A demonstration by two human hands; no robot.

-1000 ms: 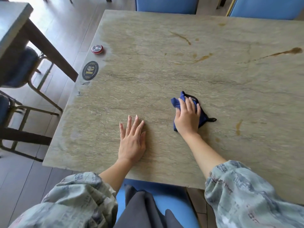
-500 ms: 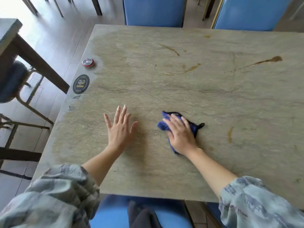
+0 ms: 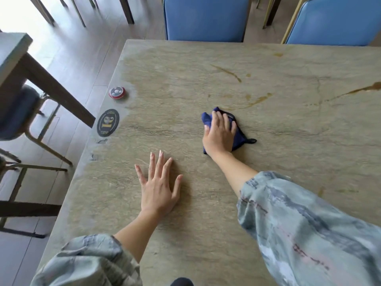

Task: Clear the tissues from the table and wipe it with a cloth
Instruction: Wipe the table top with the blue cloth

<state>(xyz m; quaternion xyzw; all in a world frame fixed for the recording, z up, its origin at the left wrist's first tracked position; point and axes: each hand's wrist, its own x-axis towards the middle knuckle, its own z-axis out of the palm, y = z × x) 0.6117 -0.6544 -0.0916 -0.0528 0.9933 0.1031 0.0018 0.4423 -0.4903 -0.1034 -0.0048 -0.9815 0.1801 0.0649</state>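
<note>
A crumpled dark blue cloth [image 3: 240,136] lies on the greenish stone table [image 3: 288,141], near its middle. My right hand [image 3: 219,133] presses flat on top of the cloth, fingers pointing away from me, and covers most of it. My left hand [image 3: 158,186] rests palm down on the bare tabletop nearer to me and to the left, fingers spread, holding nothing. Brown streaks [image 3: 257,101] mark the table just beyond the cloth and toward the far right [image 3: 360,90]. No tissues are in view.
A red call button [image 3: 117,92] and a black oval sticker [image 3: 108,122] sit near the table's left edge. Two blue chairs [image 3: 206,17] [image 3: 334,21] stand at the far side. Another table [image 3: 12,50] and a chair [image 3: 16,112] stand on the left.
My right hand has pushed the cloth away from me, toward the brown streaks. My left hand stays flat on the table. The view has tilted up, showing more of the far chairs.
</note>
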